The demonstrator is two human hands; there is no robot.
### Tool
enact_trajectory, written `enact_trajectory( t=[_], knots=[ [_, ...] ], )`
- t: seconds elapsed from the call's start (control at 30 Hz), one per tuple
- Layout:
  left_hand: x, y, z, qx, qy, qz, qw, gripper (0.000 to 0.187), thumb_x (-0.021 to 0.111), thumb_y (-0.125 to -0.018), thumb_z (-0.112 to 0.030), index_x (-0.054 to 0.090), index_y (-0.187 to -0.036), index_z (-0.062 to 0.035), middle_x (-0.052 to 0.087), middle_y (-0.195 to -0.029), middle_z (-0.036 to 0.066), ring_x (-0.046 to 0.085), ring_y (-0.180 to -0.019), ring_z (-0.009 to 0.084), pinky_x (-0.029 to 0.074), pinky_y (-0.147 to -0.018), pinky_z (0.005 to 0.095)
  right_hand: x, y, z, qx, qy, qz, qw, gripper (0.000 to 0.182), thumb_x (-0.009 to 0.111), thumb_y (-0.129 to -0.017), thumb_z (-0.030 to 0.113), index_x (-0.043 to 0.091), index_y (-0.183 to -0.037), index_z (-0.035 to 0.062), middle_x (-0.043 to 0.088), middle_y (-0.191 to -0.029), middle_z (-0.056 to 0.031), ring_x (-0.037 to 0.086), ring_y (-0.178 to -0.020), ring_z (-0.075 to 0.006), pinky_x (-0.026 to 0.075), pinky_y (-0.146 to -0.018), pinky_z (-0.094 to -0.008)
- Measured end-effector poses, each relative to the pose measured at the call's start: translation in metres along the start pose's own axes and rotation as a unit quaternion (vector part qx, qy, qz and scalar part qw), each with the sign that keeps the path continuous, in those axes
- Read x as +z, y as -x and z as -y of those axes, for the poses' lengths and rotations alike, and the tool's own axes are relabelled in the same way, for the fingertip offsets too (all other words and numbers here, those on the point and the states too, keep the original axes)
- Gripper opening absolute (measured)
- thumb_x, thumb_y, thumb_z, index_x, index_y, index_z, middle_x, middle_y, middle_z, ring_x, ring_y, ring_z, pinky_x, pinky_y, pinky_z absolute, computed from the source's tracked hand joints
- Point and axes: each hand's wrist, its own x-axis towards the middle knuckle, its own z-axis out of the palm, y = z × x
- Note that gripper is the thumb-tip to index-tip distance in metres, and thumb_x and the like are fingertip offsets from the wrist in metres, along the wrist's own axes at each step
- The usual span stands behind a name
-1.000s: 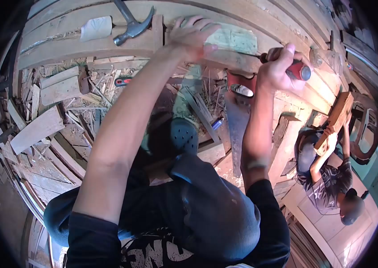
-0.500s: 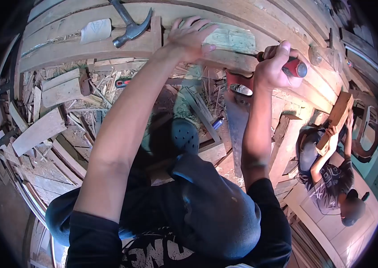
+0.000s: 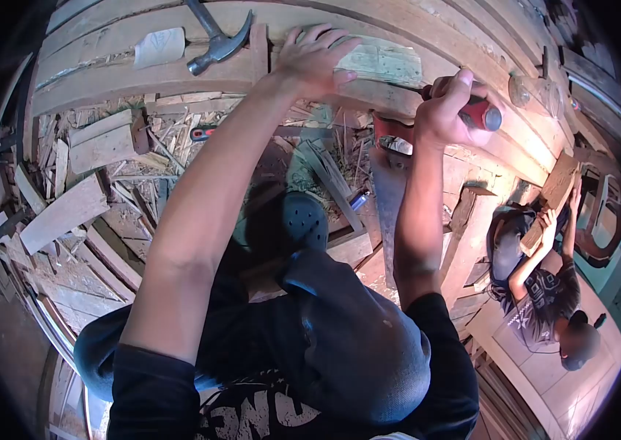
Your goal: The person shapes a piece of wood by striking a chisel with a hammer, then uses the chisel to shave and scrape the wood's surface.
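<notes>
A short pale wood block (image 3: 389,61) lies on the long timber beam (image 3: 142,92). My left hand (image 3: 315,62) rests on its left end, palm down with the fingers spread. To the right, my right hand (image 3: 451,114) is wrapped round a red and black tool handle (image 3: 480,117) with a grey end cap. The handle's other end points towards the block; the tip of the tool is hard to make out. A claw hammer (image 3: 217,45) lies on the beam left of my left hand.
Below the beam stands a handsaw (image 3: 389,191) with a red handle. Wood scraps (image 3: 98,147) and splinters cover the floor. A co-worker (image 3: 545,293) at the right holds a wooden piece (image 3: 560,180). A paper (image 3: 159,48) lies left of the hammer.
My right hand and the red handle have shifted very slightly left. My left hand stays on the block. At the right, the co-worker's wooden piece has tilted a little.
</notes>
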Motion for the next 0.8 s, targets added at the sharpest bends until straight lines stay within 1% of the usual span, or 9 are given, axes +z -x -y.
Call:
enact_trajectory(
  t=[0.03,0.1,0.17,0.3,0.43,0.47,0.57,0.7,0.8],
  knots=[
    [-0.001,-0.003,0.000,0.003,0.000,-0.004,1.000,0.062,0.056,-0.091,-0.050,0.040,-0.146,-0.0261,0.039,-0.151,0.002,0.030,-0.142,0.0245,0.020,-0.115,0.0513,-0.006,-0.001,-0.011,-0.022,0.050,0.033,0.998,0.019,0.060,-0.085,-0.005,0.046,-0.075,0.0035,0.050,-0.054,-0.0076,0.044,-0.038,-0.0115,0.034,-0.033,-0.0264],
    [0.000,0.000,-0.001,-0.005,-0.007,0.006,1.000,0.062,0.056,-0.092,-0.049,0.039,-0.147,-0.0267,0.039,-0.151,0.001,0.029,-0.142,0.0242,0.020,-0.115,0.0511,-0.004,-0.001,0.002,0.019,0.067,0.019,0.997,0.020,0.061,-0.085,-0.005,0.045,-0.076,0.0026,0.049,-0.056,-0.0071,0.045,-0.039,-0.0111,0.034,-0.035,-0.0258],
    [0.001,0.000,-0.002,-0.007,-0.004,0.003,1.000,0.062,0.056,-0.092,-0.049,0.038,-0.147,-0.0271,0.038,-0.152,0.001,0.030,-0.142,0.0240,0.020,-0.116,0.0513,0.004,-0.006,0.010,0.056,-0.056,-0.012,0.997,0.019,0.062,-0.085,-0.007,0.046,-0.078,-0.0001,0.051,-0.052,-0.0075,0.047,-0.041,-0.0090,0.037,-0.036,-0.0239],
    [-0.001,0.000,0.000,-0.002,0.009,0.006,1.000,0.064,0.057,-0.091,-0.048,0.037,-0.148,-0.0270,0.038,-0.152,0.001,0.030,-0.142,0.0235,0.020,-0.116,0.0514,-0.005,-0.014,0.024,0.123,-0.145,-0.027,0.981,0.023,0.060,-0.085,-0.008,0.041,-0.076,0.0022,0.047,-0.051,-0.0070,0.047,-0.038,-0.0110,0.035,-0.032,-0.0253],
    [-0.002,0.000,-0.004,-0.009,0.001,0.009,1.000,0.063,0.059,-0.091,-0.046,0.038,-0.147,-0.0254,0.038,-0.151,0.002,0.031,-0.141,0.0235,0.020,-0.115,0.0511,0.001,-0.008,0.011,0.052,-0.060,-0.029,0.996,0.022,0.061,-0.084,-0.007,0.042,-0.077,0.0014,0.048,-0.053,-0.0083,0.041,-0.037,-0.0096,0.034,-0.032,-0.0257],
    [-0.002,0.000,-0.003,-0.006,0.004,0.004,1.000,0.063,0.059,-0.091,-0.046,0.038,-0.147,-0.0248,0.038,-0.151,0.002,0.031,-0.141,0.0236,0.020,-0.115,0.0511,-0.001,-0.008,0.012,0.045,-0.084,-0.026,0.995,0.021,0.061,-0.084,-0.007,0.042,-0.079,0.0007,0.048,-0.054,-0.0077,0.041,-0.038,-0.0097,0.034,-0.032,-0.0253],
    [-0.002,0.002,0.000,-0.005,0.007,0.004,1.000,0.063,0.058,-0.091,-0.046,0.039,-0.147,-0.0243,0.038,-0.151,0.002,0.031,-0.141,0.0238,0.021,-0.115,0.0513,-0.005,-0.009,0.016,0.115,-0.134,-0.027,0.984,0.020,0.059,-0.085,-0.008,0.042,-0.080,0.0013,0.047,-0.054,-0.0073,0.042,-0.039,-0.0098,0.035,-0.031,-0.0254],
    [-0.001,0.001,-0.003,-0.002,-0.007,-0.001,1.000,0.063,0.058,-0.091,-0.047,0.038,-0.147,-0.0246,0.038,-0.152,0.002,0.030,-0.141,0.0242,0.021,-0.115,0.0516,0.002,-0.006,0.019,0.076,-0.065,-0.019,0.995,0.020,0.058,-0.086,-0.008,0.041,-0.080,0.0017,0.047,-0.055,-0.0074,0.040,-0.040,-0.0092,0.035,-0.032,-0.0250],
    [-0.003,0.001,-0.002,-0.008,0.008,0.014,1.000,0.063,0.057,-0.092,-0.047,0.037,-0.147,-0.0250,0.038,-0.152,0.002,0.030,-0.142,0.0245,0.021,-0.115,0.0517,-0.002,-0.011,0.028,0.107,-0.141,-0.017,0.984,0.019,0.057,-0.086,-0.008,0.041,-0.083,0.0022,0.047,-0.055,-0.0077,0.042,-0.040,-0.0099,0.036,-0.033,-0.0255]
  ],
)
